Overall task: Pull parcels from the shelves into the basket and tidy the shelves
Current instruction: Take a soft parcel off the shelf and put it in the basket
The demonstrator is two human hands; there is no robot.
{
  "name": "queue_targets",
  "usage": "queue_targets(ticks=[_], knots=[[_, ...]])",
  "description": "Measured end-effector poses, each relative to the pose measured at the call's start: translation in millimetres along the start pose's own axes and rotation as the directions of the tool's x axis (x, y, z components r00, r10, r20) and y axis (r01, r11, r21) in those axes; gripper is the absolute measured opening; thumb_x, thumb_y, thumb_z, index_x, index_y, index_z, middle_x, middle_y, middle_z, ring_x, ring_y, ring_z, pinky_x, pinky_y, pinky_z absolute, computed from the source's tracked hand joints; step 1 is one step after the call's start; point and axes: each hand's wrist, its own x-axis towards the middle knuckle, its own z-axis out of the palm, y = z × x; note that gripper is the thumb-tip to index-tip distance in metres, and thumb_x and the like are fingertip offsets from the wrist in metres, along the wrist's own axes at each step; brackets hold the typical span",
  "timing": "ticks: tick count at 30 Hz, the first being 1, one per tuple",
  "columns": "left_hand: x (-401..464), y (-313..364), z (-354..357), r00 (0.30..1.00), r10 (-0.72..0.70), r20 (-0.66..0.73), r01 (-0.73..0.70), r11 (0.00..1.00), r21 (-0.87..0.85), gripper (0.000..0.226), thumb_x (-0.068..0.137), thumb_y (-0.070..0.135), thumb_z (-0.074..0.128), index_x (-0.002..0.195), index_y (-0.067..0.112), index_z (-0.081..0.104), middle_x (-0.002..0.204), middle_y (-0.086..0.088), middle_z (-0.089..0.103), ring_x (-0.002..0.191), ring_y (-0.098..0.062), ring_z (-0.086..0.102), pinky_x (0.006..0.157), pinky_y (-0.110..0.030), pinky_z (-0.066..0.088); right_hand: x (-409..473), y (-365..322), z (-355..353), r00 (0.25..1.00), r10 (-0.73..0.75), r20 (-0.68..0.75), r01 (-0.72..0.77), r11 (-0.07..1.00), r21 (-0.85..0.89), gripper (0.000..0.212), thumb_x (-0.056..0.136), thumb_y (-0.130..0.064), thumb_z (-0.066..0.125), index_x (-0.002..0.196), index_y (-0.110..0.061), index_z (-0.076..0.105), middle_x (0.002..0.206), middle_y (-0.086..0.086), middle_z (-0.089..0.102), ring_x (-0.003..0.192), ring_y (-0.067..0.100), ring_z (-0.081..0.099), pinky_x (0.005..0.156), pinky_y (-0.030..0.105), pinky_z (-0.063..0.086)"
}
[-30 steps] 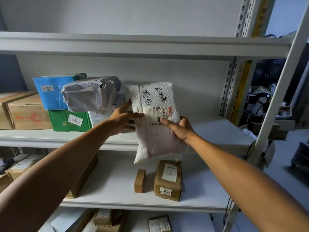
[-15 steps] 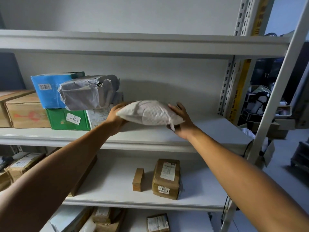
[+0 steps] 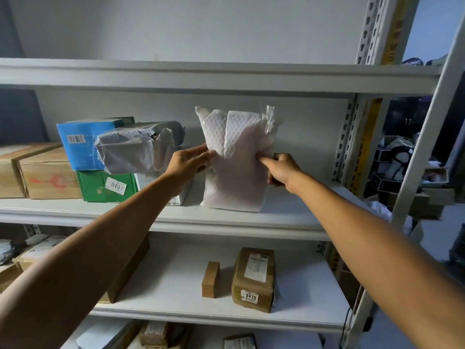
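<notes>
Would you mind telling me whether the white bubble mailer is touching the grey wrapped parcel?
Apart. The head view shows bare wall between the white bubble mailer and the grey wrapped parcel.

parcel storeroom, grey metal shelves (image 3: 226, 217), numbered cardboard box (image 3: 253, 279), wrapped grey parcel (image 3: 136, 147)

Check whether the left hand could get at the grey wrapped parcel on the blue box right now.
Probably yes: the grey wrapped parcel sits just beside the left hand, nothing between, but that hand is holding the white bubble mailer.

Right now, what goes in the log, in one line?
left hand: holds white bubble mailer | right hand: grips mailer | mailer: upright on shelf
</notes>
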Motion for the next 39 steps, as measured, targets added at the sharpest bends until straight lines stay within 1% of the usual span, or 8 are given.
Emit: queue_targets(ticks=[8, 10, 12, 15, 20, 26, 36, 39], knots=[[10, -8, 14, 0.981, 0.043, 0.188, -0.068, 0.989, 0.129, 0.092, 0.080, 0.003, 0.081, 0.152, 0.044, 0.040, 0.106, 0.005, 0.074, 0.101, -0.019, 0.068, 0.083, -0.039, 0.060, 16, 6, 11, 0.989, 0.012, -0.147, -0.007, 1.000, 0.029, 0.039, 0.090, -0.047, 0.067, 0.067, -0.016, 0.061, 0.066, 0.005, 0.067, 0.061, 0.021, 0.064, 0.060, 0.030, 0.051], [17, -12, 20, 0.992, 0.059, 0.113, -0.082, 0.972, 0.220, 0.091, 0.079, 0.010, 0.085, 0.151, 0.041, 0.041, 0.108, 0.012, 0.070, 0.107, -0.015, 0.065, 0.091, -0.036, 0.057, 22, 12, 15, 0.987, -0.027, -0.160, 0.028, 1.000, 0.009, 0.031, 0.085, -0.045, 0.074, 0.094, -0.015, 0.069, 0.098, 0.006, 0.074, 0.093, 0.024, 0.070, 0.081, 0.033, 0.055], [23, -17, 26, 0.996, 0.048, 0.069, -0.070, 0.933, 0.354, 0.091, 0.074, 0.033, 0.088, 0.153, 0.037, 0.041, 0.126, 0.003, 0.065, 0.117, -0.018, 0.062, 0.096, -0.041, 0.056, 22, 17, 16, 0.986, -0.049, -0.157, 0.036, 0.996, -0.086, 0.076, 0.079, -0.044, 0.080, 0.141, -0.013, 0.049, 0.128, 0.005, 0.065, 0.118, 0.025, 0.062, 0.098, 0.034, 0.051], [32, -35, 33, 0.999, -0.029, 0.036, 0.007, 0.859, 0.511, 0.092, 0.066, 0.050, 0.085, 0.148, 0.029, 0.050, 0.135, -0.001, 0.063, 0.114, -0.022, 0.065, 0.097, -0.042, 0.056, 18, 32, 19, 0.987, -0.161, -0.006, 0.155, 0.961, -0.230, 0.103, 0.076, -0.031, 0.086, 0.158, -0.025, 0.025, 0.122, 0.003, 0.064, 0.112, 0.021, 0.062, 0.096, 0.030, 0.049], [25, -63, 47, 0.992, -0.112, 0.064, 0.060, 0.840, 0.539, 0.068, 0.075, 0.021, 0.090, 0.137, 0.014, 0.062, 0.132, -0.005, 0.066, 0.115, -0.019, 0.064, 0.097, -0.028, 0.051, 17, 59, 31, 0.916, -0.271, 0.297, 0.395, 0.741, -0.543, 0.043, 0.088, -0.032, 0.072, 0.129, -0.020, 0.068, 0.129, 0.008, 0.067, 0.125, 0.029, 0.057, 0.102, 0.034, 0.047], [18, -70, 49, 0.995, -0.096, 0.000, 0.081, 0.846, 0.527, 0.048, 0.078, 0.017, 0.087, 0.124, 0.020, 0.072, 0.120, -0.003, 0.069, 0.103, -0.020, 0.067, 0.087, -0.032, 0.057, 17, 64, 40, 0.891, -0.334, 0.309, 0.445, 0.501, -0.742, 0.040, 0.094, -0.045, 0.060, 0.131, -0.030, 0.065, 0.131, 0.006, 0.058, 0.127, 0.031, 0.046, 0.102, 0.041, 0.043], [-28, -38, -20, 0.951, 0.039, -0.306, 0.157, 0.792, 0.590, 0.010, 0.080, 0.029, 0.077, 0.085, 0.019, 0.078, 0.082, 0.003, 0.075, 0.078, -0.016, 0.070, 0.070, -0.026, 0.053, 10, 10, 118, 0.929, -0.367, 0.041, 0.366, 0.897, -0.250, 0.021, 0.086, -0.028, 0.068, 0.105, -0.024, 0.076, 0.098, -0.001, 0.077, 0.094, 0.021, 0.071, 0.086, 0.038, 0.057], [-42, -18, -60, 0.880, 0.001, -0.474, 0.308, 0.759, 0.574, 0.046, 0.087, 0.052, 0.055, 0.068, 0.011, 0.065, 0.070, -0.005, 0.068, 0.068, -0.026, 0.063, 0.064, -0.030, 0.050, 6, -20, 147, 0.955, -0.297, 0.008, 0.297, 0.954, -0.052, 0.028, 0.089, -0.041, 0.068, 0.110, -0.023, 0.073, 0.106, 0.002, 0.076, 0.099, 0.021, 0.070, 0.089, 0.034, 0.056]])
